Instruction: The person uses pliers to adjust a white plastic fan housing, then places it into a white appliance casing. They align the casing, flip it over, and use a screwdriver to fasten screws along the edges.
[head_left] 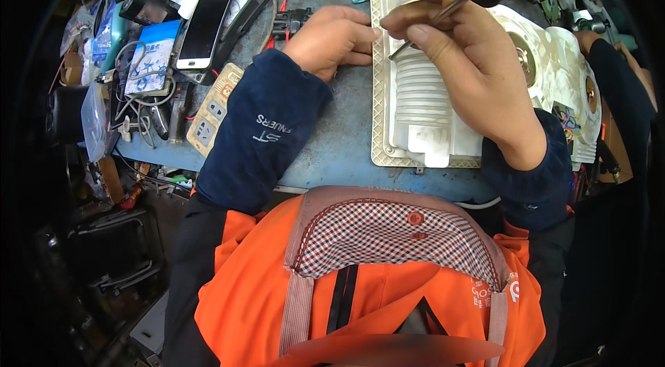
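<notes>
White housing (422,100): hands bent, seemingly pinching.

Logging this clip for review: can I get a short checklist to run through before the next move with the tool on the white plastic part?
1. Right hand grips the thin metal tool: ok.
2. Left hand steadies the white plastic part at its edge: ok.
3. Part lies flat on the blue bench: ok.
4. Tool tip seated on the part: cannot tell.
5. Phone and power strip lie apart from the part: ok.
</notes>
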### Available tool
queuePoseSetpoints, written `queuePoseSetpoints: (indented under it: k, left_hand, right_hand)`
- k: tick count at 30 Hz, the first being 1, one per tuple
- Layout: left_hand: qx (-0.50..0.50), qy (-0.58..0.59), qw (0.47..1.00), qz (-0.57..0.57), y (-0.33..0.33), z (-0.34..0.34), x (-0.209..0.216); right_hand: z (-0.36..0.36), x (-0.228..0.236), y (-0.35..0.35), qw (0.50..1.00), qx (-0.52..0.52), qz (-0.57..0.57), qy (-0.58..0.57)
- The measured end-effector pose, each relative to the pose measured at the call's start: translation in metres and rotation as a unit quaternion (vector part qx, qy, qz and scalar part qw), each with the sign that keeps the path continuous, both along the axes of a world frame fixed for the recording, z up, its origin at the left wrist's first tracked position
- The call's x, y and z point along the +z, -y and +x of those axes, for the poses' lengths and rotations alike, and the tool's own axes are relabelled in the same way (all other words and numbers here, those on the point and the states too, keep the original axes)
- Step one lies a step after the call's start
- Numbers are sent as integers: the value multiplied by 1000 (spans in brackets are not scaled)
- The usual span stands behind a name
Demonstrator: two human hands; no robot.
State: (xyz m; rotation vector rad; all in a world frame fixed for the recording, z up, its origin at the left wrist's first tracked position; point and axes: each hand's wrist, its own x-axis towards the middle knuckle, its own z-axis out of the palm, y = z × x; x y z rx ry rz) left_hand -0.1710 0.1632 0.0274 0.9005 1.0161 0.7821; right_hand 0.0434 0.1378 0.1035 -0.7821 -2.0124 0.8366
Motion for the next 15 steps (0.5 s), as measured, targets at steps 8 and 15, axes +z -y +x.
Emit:
queuePoseSetpoints:
  k: [8, 15]
  left_hand:
    - [117, -219, 937, 244, 34, -39, 55]
    - [102, -366, 909, 173, 94, -72, 43]
  right_hand:
    - [7, -6, -3, 996, -42, 19, 79]
    - [13, -11, -15, 996, 62, 20, -52]
